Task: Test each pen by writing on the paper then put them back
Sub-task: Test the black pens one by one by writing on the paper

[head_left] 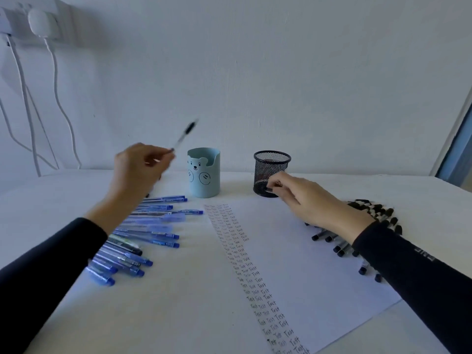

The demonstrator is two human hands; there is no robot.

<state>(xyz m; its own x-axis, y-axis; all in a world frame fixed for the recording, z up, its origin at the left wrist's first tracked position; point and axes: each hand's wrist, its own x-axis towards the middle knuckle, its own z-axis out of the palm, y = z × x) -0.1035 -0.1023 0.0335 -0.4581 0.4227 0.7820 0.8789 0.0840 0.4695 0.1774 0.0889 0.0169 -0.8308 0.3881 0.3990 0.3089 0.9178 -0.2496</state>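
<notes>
The pen (184, 135) is off the tabletop (383, 185), pinched by its end in the left hand (139, 164) and angled up beside the bear cup (203, 172), likely on its way into 1 of the 2 cups. The right hand (306, 200) curls at the mesh cup (272, 172) (whether it grips anything, I cannot tell). The paper (319, 264) carries columns of "Test", with blue pens (143, 236) fanned out to the left and black pens (370, 213) to the right.
</notes>
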